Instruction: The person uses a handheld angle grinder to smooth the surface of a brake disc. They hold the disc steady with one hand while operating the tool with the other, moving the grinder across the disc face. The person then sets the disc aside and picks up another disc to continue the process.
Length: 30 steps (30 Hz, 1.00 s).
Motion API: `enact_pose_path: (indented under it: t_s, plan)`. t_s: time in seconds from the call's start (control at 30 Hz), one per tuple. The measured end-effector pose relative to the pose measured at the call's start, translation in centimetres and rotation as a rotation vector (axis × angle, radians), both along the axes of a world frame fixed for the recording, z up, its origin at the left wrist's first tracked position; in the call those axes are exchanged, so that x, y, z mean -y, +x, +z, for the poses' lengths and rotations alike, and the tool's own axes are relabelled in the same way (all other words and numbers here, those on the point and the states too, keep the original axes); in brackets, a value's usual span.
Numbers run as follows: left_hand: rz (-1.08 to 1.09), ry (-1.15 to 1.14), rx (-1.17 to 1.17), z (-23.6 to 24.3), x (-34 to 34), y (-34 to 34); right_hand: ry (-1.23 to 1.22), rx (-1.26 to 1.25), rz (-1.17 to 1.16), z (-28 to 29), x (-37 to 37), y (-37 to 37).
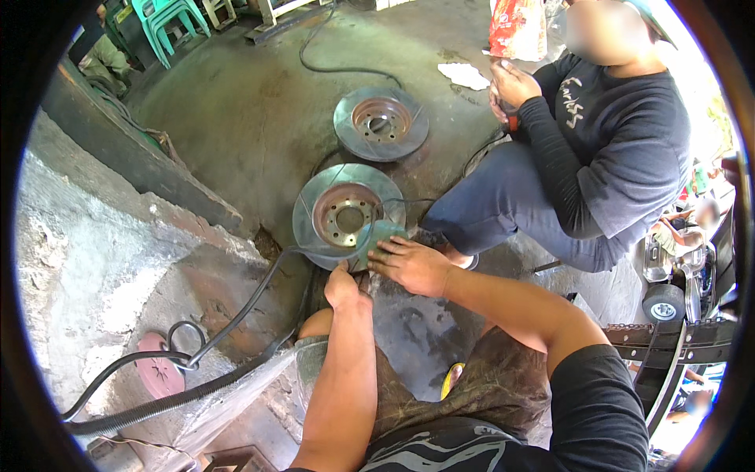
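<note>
Presently, the green sheet (381,234) overlaps the near-right rim of the front metal disc (321,211), meeting the right hand (409,266), its grip spread, while the left hand (346,288) shows no determinable grip.

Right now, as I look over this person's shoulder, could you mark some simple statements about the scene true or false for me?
1. The right hand touches the green sheet. True.
2. The two discs are stacked. False: the farther disc lies beyond the nearer disc, not on it.
3. The co-worker holds a red-and-white packet. True.
4. The left hand is at the farther disc. False: the left hand is by the near edge of the nearer disc.
5. The seats at the top left are green. True.
6. The pink pad lies at the far right. False: the pink pad lies at the left.
</note>
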<state>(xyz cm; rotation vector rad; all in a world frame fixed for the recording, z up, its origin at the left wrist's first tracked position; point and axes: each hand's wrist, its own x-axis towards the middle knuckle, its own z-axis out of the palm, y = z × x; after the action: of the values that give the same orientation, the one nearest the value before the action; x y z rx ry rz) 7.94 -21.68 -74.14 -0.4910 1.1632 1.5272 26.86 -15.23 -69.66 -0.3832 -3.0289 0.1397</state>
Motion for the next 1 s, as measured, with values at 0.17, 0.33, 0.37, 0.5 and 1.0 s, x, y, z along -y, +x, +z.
enact_pose_path:
  t_s: [0.17, 0.33, 0.37, 0.5, 1.0]
  plan:
    - [0.038, -0.103, -0.099, 2.4, -0.8, 0.9, 0.203, 0.048, -0.528, -1.1, -1.4, 0.2]
    - [-0.017, -0.143, -0.096, 2.0, -0.5, 0.4, 0.157, -0.098, -0.352, -1.3, 0.9, 1.1]
    - [0.002, -0.097, -0.106, 2.2, -0.6, 0.9, 0.038, -0.142, -0.401, -3.3, 0.5, 1.6]
    - [0.006, -0.091, -0.068, 2.2, 0.2, 0.7, 0.143, -0.166, -0.185, -1.5, 4.3, 0.4]
    - [-0.015, -0.079, -0.073, 2.6, -0.3, 0.6, 0.031, -0.107, -0.386, -1.1, 4.0, 0.6]
